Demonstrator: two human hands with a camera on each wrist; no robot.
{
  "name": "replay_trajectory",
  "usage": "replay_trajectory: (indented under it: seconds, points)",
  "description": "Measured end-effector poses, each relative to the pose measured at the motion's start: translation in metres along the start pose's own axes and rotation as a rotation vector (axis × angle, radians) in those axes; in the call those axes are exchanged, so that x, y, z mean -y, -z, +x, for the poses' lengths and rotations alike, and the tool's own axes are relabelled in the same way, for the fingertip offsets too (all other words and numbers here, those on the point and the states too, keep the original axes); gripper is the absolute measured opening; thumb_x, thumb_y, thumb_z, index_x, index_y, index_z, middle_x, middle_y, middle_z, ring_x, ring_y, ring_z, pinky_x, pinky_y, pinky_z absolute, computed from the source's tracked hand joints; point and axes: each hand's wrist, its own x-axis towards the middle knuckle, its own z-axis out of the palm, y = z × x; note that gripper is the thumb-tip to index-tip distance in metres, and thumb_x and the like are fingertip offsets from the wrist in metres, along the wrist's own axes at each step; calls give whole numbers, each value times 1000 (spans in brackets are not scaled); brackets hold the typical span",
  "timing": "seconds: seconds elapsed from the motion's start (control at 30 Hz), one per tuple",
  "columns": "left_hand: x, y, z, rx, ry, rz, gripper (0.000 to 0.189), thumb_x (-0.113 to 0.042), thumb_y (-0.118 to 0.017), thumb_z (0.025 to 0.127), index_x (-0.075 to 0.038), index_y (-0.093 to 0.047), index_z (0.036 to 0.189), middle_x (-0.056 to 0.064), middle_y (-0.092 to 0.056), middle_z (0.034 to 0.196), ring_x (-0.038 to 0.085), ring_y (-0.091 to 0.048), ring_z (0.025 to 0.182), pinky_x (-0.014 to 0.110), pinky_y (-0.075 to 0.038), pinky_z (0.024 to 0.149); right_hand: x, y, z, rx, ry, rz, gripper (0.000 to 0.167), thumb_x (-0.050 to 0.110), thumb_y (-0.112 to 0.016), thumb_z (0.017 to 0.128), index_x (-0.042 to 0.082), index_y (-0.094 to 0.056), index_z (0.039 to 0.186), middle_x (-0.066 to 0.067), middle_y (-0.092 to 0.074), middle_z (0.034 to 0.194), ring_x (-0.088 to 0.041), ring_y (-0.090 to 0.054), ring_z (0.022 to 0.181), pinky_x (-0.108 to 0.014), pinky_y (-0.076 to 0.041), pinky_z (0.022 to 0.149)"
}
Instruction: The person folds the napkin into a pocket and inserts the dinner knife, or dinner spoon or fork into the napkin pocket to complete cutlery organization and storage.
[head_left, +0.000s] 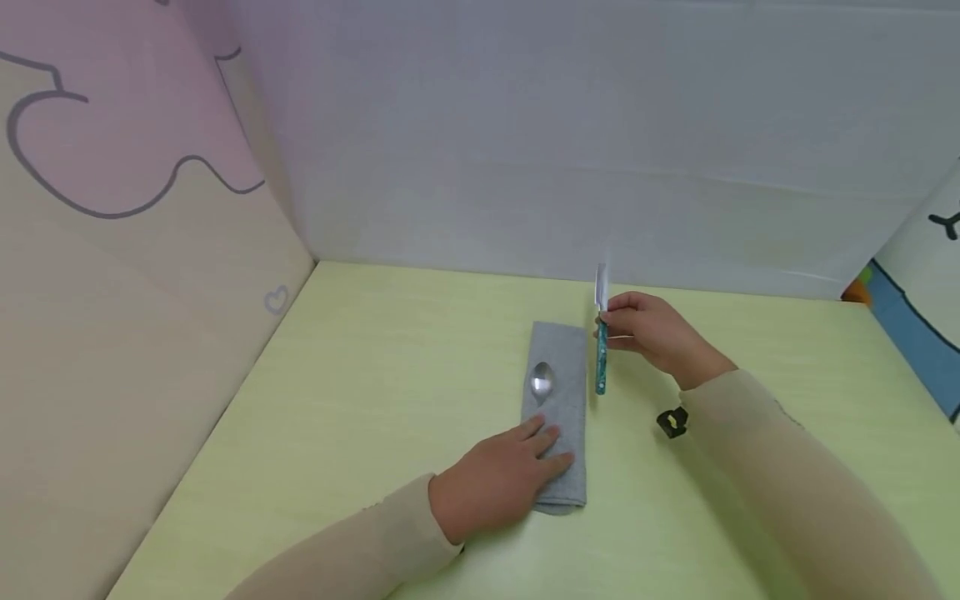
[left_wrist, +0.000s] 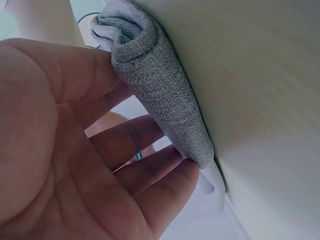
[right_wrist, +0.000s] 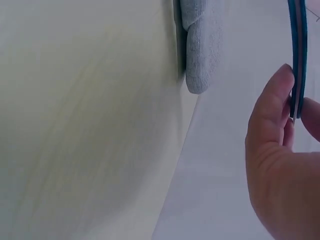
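Note:
A folded grey cloth napkin [head_left: 564, 367] lies lengthwise on the table, with a metal spoon [head_left: 542, 380] on top. Only the spoon's bowl shows in the head view; its handle is out of sight near the hand. My left hand [head_left: 498, 479] rests across the napkin's near half with fingers spread. The left wrist view shows its fingertips touching the rolled napkin [left_wrist: 167, 95]. To the right of the napkin, my right hand [head_left: 652, 333] pinches a table knife [head_left: 602, 358] by its teal handle near the blade. The knife is held above the table, blade pointing away.
The pale yellow-green table [head_left: 360, 375] meets a white back wall [head_left: 562, 150]. A patterned panel [head_left: 150, 292] stands at the left, another at the right. A small black object [head_left: 672, 422] appears beside the right sleeve.

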Motion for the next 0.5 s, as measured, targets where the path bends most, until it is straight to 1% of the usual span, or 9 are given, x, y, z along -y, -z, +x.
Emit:
replay_trajectory:
  seconds: [0.13, 0.27, 0.37, 0.5]
  points:
    - [0, 0, 0, -17, -4, 11, 39, -15, -56, 104, -23, -65, 142, 7, -60, 144, 27, -51, 138, 30, -37, 114, 0, -9, 15, -17, -2, 33, 28, 13, -54, 108, -6, -46, 125, -20, -56, 119, -17, -67, 95, -32, -56, 91]
    - [2, 0, 0, -34, -12, 10, 39, -14, -56, 104, -22, -65, 141, 7, -61, 143, 28, -52, 138, 31, -38, 114, 0, -14, 28, -25, 0, 50, 23, 11, -53, 108, -5, -44, 122, -16, -54, 116, -18, -66, 96, -32, -56, 91]
    - [2, 0, 0, -19, -12, 4, 39, -15, -55, 105, -22, -65, 142, 8, -60, 144, 28, -51, 138, 31, -37, 114, -2, -16, 36, -17, 4, 52, 20, 8, -53, 108, -4, -43, 120, -16, -54, 114, -20, -65, 97, -34, -56, 91]
    - [2, 2, 1, 2, -11, 5, 40, -15, -55, 105, -22, -64, 143, 7, -59, 146, 27, -50, 139, 31, -36, 115, -6, -19, 43, -23, -7, 48, 19, 3, -53, 106, -5, -44, 120, -16, -54, 112, -20, -64, 95, -36, -57, 90]
